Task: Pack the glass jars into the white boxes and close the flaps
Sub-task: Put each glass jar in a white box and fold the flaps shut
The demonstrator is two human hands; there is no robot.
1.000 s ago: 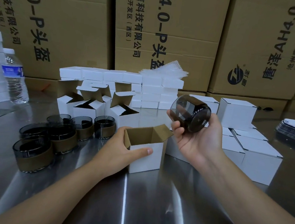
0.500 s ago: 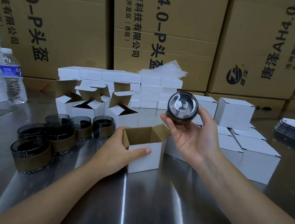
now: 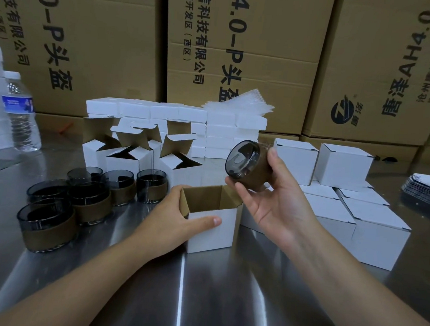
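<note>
A small white box [image 3: 211, 229] with a brown inside stands open-topped at the table's middle. My left hand [image 3: 176, 219] grips its left side, thumb across the front face. My right hand [image 3: 275, 203] holds a smoky glass jar [image 3: 247, 165] with a brown paper band, tilted on its side, just above and to the right of the box's opening. Several more banded jars [image 3: 47, 224] stand on the left of the metal table. Three open empty boxes [image 3: 132, 153] stand behind them.
Closed white boxes [image 3: 373, 234] lie stacked at the right, and flat white boxes [image 3: 176, 113] are piled at the back. A water bottle [image 3: 21, 114] stands far left. Large brown cartons [image 3: 243, 49] wall the back. A stack of dark cards [image 3: 428, 187] lies far right.
My right hand has turned the jar in its fingers and lowered it toward the box's opening. The left hand has stayed on the box.
</note>
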